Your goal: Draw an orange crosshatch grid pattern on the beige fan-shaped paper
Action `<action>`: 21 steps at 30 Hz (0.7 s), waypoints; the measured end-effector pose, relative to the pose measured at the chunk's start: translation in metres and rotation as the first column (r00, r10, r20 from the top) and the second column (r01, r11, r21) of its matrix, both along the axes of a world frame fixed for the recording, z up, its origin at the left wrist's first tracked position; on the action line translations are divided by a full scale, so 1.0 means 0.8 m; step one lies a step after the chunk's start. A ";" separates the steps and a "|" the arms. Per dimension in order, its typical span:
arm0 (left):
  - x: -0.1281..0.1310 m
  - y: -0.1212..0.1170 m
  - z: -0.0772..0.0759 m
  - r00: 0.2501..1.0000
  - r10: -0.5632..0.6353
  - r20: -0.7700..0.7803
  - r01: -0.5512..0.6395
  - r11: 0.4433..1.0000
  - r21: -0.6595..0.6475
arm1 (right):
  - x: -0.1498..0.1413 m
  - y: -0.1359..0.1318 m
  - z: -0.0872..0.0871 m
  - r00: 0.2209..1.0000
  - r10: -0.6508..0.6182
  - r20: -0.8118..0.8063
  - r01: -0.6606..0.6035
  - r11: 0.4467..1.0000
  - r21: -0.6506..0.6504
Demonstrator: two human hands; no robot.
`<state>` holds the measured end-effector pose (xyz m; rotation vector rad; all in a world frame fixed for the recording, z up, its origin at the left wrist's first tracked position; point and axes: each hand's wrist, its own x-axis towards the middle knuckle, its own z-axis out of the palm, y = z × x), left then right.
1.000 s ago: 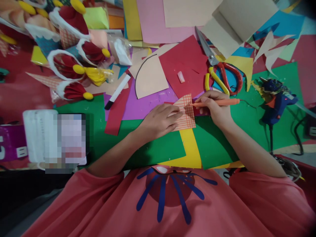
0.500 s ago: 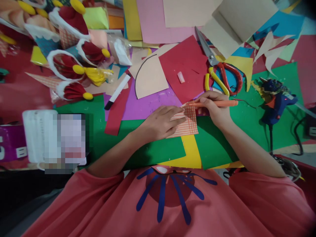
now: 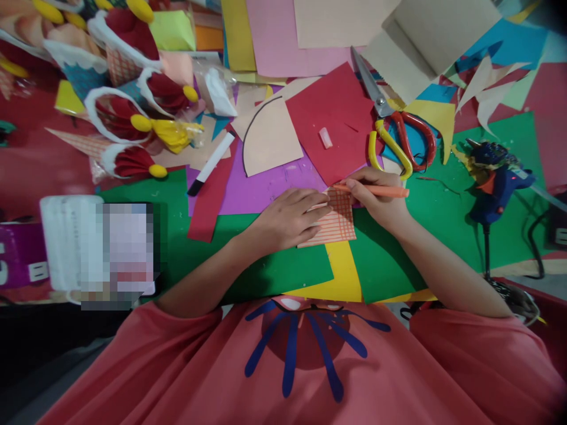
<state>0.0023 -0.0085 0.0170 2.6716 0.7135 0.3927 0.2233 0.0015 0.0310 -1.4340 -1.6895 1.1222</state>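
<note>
A peach paper piece (image 3: 341,221) with orange crossed lines lies on the green sheet in front of me. My left hand (image 3: 290,218) rests flat on its left part, fingers stretched out, hiding some of it. In my right hand (image 3: 383,198) is an orange marker pen (image 3: 385,191), held almost level between thumb and fingers. Its tip is at the upper edge of the lined paper, near my left fingertips. Beyond my hands lies a peach quarter-circle paper (image 3: 272,139) with a black curved edge. A white marker (image 3: 211,163) with a black cap lies left of it.
Big scissors (image 3: 390,118) with red and yellow handles lie past my right hand, by a red sheet (image 3: 332,112). A blue glue gun (image 3: 498,189) stands at right. Several decorated paper cones (image 3: 80,65) crowd the upper left. A blurred phone (image 3: 128,248) lies at left.
My right hand and the orange marker have shifted left and slightly down along the upper edge of the lined paper. My left hand stays almost where it was.
</note>
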 end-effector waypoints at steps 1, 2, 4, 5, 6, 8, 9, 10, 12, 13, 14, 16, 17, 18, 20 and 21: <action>0.000 0.000 0.000 1.000 0.000 0.002 0.000 1.000 -0.002 | 0.000 0.000 0.000 1.000 0.000 0.005 0.000 1.000 0.005; 0.000 0.000 0.000 1.000 0.001 0.004 -0.001 1.000 -0.005 | 0.000 0.001 -0.001 1.000 -0.002 0.008 0.002 1.000 0.009; 0.000 0.000 0.001 1.000 0.004 0.006 -0.004 1.000 -0.013 | -0.001 0.001 -0.001 1.000 -0.004 0.007 0.004 1.000 0.010; 0.000 0.000 0.001 1.000 0.004 0.006 -0.004 1.000 -0.018 | -0.002 0.001 -0.001 1.000 -0.004 0.005 0.004 1.000 0.008; 0.000 0.000 0.001 1.000 0.003 0.004 -0.003 1.000 -0.022 | -0.002 0.001 -0.001 1.000 -0.005 0.006 0.005 1.000 0.010; 0.000 0.000 0.000 1.000 0.002 -0.001 -0.002 1.000 -0.028 | -0.003 0.000 0.000 1.000 -0.007 0.011 0.007 1.000 0.022; 0.000 0.000 0.000 1.000 0.003 0.002 -0.003 1.000 -0.027 | -0.003 0.000 0.001 1.000 -0.004 0.010 0.004 1.000 0.022; 0.000 0.000 0.000 1.000 0.004 0.007 -0.004 1.000 -0.023 | -0.003 0.001 0.001 1.000 0.003 0.005 -0.003 1.000 0.017; 0.000 0.000 0.000 1.000 0.002 0.018 -0.002 1.000 -0.008 | -0.002 0.001 0.002 1.000 0.024 -0.016 -0.024 1.000 -0.010; 0.000 0.000 0.000 1.000 0.003 0.020 -0.003 1.000 -0.001 | -0.002 0.001 0.002 0.999 0.030 -0.027 -0.031 0.999 -0.026; 0.000 0.000 0.000 1.000 0.005 0.018 -0.005 1.000 0.004 | -0.002 0.001 0.002 0.999 0.031 -0.034 -0.032 0.999 -0.035; 0.000 0.000 0.001 1.000 0.008 0.011 -0.008 1.000 0.007 | -0.001 0.000 0.001 0.999 0.015 -0.033 -0.016 1.000 -0.025; 0.000 0.000 0.001 1.000 0.008 0.013 -0.008 1.000 0.007 | -0.001 0.000 0.001 1.000 0.006 -0.029 -0.007 1.000 -0.014; 0.000 0.000 0.001 1.000 0.007 0.015 -0.007 1.000 0.007 | -0.001 0.000 0.001 1.000 0.000 -0.022 0.000 1.000 -0.004; 0.000 0.000 0.001 1.000 0.004 0.017 -0.004 1.000 0.010 | -0.002 -0.001 0.001 1.000 -0.006 -0.006 0.006 1.000 0.009; 0.000 0.000 0.001 1.000 0.006 0.015 -0.006 1.000 0.011 | -0.002 -0.001 0.001 1.000 -0.009 0.002 0.009 1.000 0.010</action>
